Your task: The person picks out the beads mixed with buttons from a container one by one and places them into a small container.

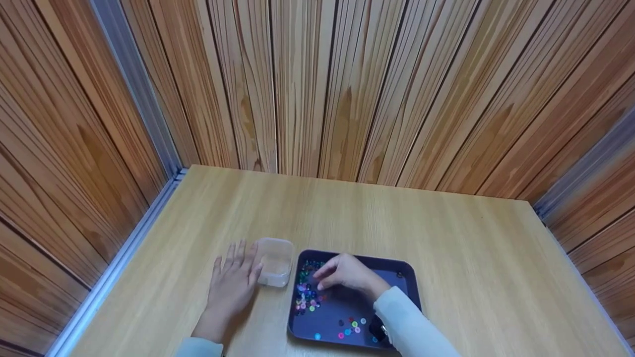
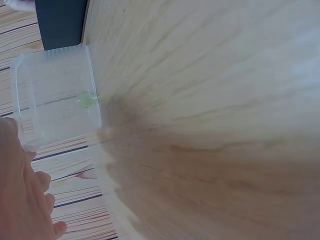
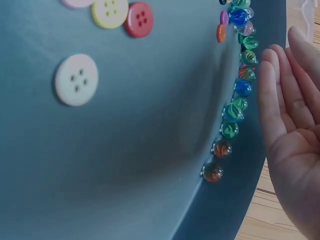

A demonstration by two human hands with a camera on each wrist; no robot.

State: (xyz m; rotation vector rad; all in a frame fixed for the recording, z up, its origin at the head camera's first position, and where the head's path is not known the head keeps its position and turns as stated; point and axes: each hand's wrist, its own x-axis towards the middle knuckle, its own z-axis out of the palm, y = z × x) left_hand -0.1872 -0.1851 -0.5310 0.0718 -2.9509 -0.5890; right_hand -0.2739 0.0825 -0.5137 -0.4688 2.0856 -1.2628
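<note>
My left hand (image 1: 232,282), fingers spread and straight, lies beside a clear plastic container (image 1: 276,262) and appears to touch its left side. Inside that container, a pale green marble (image 2: 85,99) shows through the wall. Over a dark tray (image 1: 337,337) hovers my right hand (image 1: 349,272), its fingers extended towards the marbles (image 1: 303,287) along the tray's left side. Nothing shows between those fingers in the right wrist view. The nearest marbles, green, blue and brown (image 3: 213,171), line the tray wall. Several buttons lie on the tray floor, among them a white button (image 3: 76,80) and a red button (image 3: 139,20).
The tray stands just right of the container on a wooden table (image 1: 476,258). A lone brown marble (image 1: 399,274) sits in the tray's far right corner. Wood-plank walls (image 1: 347,89) enclose the table at the back and sides.
</note>
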